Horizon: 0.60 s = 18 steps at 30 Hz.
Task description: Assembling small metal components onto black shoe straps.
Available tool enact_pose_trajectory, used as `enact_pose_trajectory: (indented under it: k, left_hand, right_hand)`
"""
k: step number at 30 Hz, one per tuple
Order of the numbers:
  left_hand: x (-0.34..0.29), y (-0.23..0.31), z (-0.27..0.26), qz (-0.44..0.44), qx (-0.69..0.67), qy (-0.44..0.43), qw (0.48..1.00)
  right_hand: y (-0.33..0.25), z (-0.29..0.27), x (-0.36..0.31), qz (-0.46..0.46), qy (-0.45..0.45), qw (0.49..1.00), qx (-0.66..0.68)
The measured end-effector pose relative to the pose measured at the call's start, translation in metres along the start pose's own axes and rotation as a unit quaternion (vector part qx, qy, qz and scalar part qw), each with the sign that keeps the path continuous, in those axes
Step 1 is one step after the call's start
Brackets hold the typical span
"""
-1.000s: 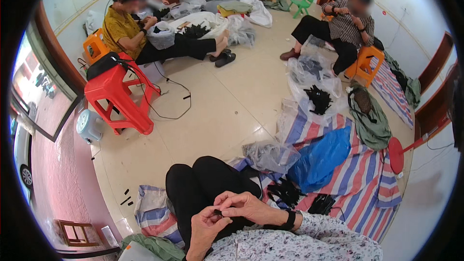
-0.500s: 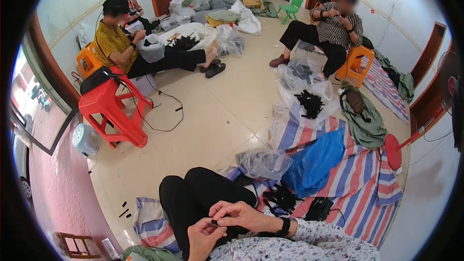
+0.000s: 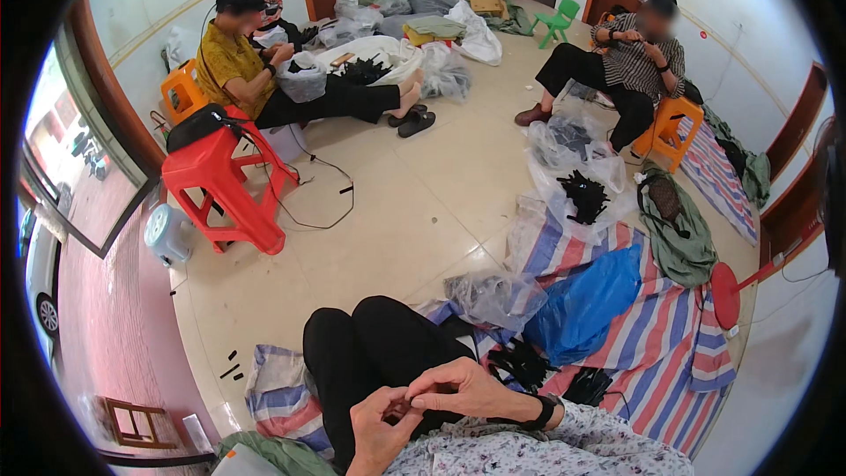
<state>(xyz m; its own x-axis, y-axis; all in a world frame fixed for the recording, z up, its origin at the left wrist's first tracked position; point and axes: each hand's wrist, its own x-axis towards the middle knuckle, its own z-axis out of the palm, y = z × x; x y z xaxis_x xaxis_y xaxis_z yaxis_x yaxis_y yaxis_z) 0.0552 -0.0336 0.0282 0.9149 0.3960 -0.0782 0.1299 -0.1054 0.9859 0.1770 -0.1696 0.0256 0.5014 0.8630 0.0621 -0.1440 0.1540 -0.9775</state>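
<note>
— What are the hands doing down there, over the lap?

— They meet just above the knees in black trousers (image 3: 370,361). The left hand (image 3: 381,427) comes up from below with thumb and fingers pinched together; the right hand (image 3: 458,388) curls over it from the right, fingertips pressed to the same spot. Between them sits a small dark piece (image 3: 407,403), gripped by both, too tiny to make out its shape.

— Anything on the right wrist?

— A black band (image 3: 545,412), and a flowered sleeve (image 3: 529,454) behind it.

— And around the person?

— A striped tarp (image 3: 652,344) spreads on the floor to the right, carrying a blue plastic bag (image 3: 583,304), a clear bag (image 3: 495,297) of dark stuff, and a heap of small black pieces (image 3: 522,361) just beside the right knee. Further out lies another clear sheet with a black pile (image 3: 583,196) on it.

— Others in the room?

— Two. One sits on the floor at the far left in a yellow shirt (image 3: 227,62), near a red plastic stool (image 3: 225,181). One sits on an orange stool (image 3: 671,123) at the far right, in a striped shirt, hands raised to chest height.
</note>
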Motion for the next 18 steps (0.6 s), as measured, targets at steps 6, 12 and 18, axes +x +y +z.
enact_pose_trajectory:
  k: [6,12,18]
  left_hand:
    - [-0.005,0.003,-0.002,0.081,0.047,0.030,0.995]
    - [-0.011,0.000,-0.002,-0.019,-0.145,0.049,0.988]
    - [-0.019,0.016,-0.012,-0.117,-0.178,0.012,0.977]
  right_hand:
    - [-0.006,0.004,-0.005,0.048,-0.030,0.998,0.017]
    - [-0.007,0.006,-0.002,-0.045,0.084,0.987,-0.130]
    - [0.019,-0.004,-0.018,0.071,-0.010,0.994,-0.078]
